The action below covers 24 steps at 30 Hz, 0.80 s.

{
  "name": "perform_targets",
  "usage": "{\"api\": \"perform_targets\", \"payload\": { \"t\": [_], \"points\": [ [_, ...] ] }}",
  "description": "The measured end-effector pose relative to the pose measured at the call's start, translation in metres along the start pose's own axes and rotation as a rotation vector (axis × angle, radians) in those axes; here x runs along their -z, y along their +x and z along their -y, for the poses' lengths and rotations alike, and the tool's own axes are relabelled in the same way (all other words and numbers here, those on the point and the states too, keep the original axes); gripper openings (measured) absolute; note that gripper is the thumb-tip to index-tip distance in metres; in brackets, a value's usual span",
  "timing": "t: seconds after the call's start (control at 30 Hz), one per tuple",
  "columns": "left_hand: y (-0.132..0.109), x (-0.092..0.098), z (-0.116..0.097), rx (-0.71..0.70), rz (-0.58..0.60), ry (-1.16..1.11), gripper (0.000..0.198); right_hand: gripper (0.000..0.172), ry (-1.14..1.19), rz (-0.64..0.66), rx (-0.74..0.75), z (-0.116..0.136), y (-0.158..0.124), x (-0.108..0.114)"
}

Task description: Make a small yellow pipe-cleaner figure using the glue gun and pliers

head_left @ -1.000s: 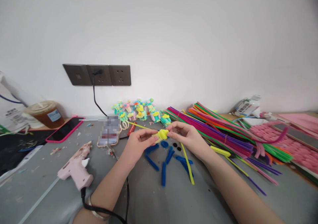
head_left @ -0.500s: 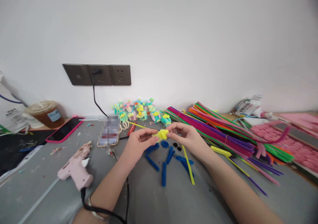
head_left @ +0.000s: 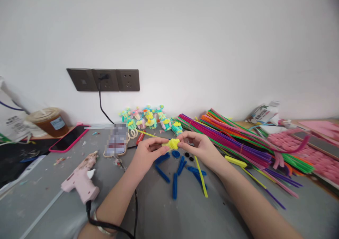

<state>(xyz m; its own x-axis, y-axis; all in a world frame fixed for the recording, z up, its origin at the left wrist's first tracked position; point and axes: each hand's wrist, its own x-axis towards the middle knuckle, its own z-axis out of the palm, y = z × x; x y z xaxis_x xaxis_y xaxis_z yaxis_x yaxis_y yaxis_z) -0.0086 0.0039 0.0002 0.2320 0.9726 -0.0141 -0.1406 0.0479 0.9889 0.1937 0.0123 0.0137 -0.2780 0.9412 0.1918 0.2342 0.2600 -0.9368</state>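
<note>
Centrally, above the desk, both hands meet on one small yellow coil. The left hand pinches its paler end between thumb and curled fingers, the gap nearly closed; the right hand nips the other side with thumb and fingertips, just as nearly closed. How much of the coil lies behind the fingers cannot be told.

Just below the hands is a blue disc, with two black discs to its right. Folded blue pieces lie scattered nearer the person, and a yellow strip slants across some of them. Beyond the right forearm, a yellow bar rests beside a large pile of pipe cleaners in purple, orange, pink and green.

Behind the hands, small colourful figures stand clustered near the wall. Left of the left hand lies a phone, its screen blurred. A pink glue gun lies on its side farther left, its black cord crossing over the left wrist beside a bracelet. A lidded cup leans at the far left.
</note>
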Motion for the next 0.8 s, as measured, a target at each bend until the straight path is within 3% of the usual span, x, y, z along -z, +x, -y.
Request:
{"api": "perform_targets", "payload": {
  "t": [0.47, 0.67, 0.8],
  "points": [
    [0.0004, -0.0012, 0.0012, 0.006, -0.008, -0.050, 0.035, 0.027, -0.004, -0.017, 0.015, -0.0014, 0.0000, -0.0004],
    [0.0007, -0.0043, -0.0011, 0.066, -0.135, -0.297, 0.043, 0.040, 0.067, -0.184, -0.014, -0.0025, 0.0023, -0.0002],
    [0.0032, -0.0038, -0.0008, 0.084, -0.190, -0.452, 0.042, 0.041, 0.084, -0.156, -0.022, -0.0068, 0.0028, -0.0069]
  ]
}}
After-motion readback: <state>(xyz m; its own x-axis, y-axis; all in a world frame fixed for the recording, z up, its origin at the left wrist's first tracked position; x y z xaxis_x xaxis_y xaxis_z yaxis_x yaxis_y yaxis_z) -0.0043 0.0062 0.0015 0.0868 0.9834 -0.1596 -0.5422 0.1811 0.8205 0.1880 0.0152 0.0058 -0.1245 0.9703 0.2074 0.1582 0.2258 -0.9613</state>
